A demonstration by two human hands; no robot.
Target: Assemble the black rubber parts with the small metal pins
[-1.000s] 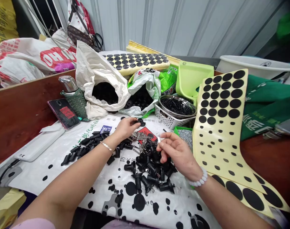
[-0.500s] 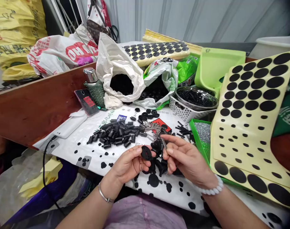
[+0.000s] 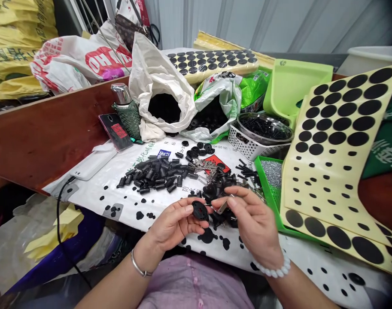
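Between thumb and fingers, my left hand point(image 3: 179, 219) holds a round black plastic disc point(image 3: 200, 210) with its face turned up. My right hand point(image 3: 250, 219) pinches a small flat metal strip point(image 3: 222, 207) close to the disc's right side; whether they touch I cannot tell. Beyond both hands lies a heap of short black cylinders point(image 3: 157, 174). Thin silvery metal pieces point(image 3: 205, 166) are piled to their right. Several small black discs point(image 3: 200, 150) lie behind these pieces. More black parts point(image 3: 215, 189) sit just past my fingers, partly hidden by my right hand.
At the back stand a white sack point(image 3: 141, 86) and a green-white bag point(image 3: 236, 98) of black parts. A steel bowl point(image 3: 287, 136) rests on a white basket point(image 3: 247, 148). Right are a green tray point(image 3: 273, 214) and sticker sheets point(image 3: 337, 171); left, a phone point(image 3: 115, 131) and bottle point(image 3: 121, 94).
My right hand has tilted the metal strip from nearly upright to slanting and brought it nearer the disc. The disc stays in my left hand, slightly lower in view.
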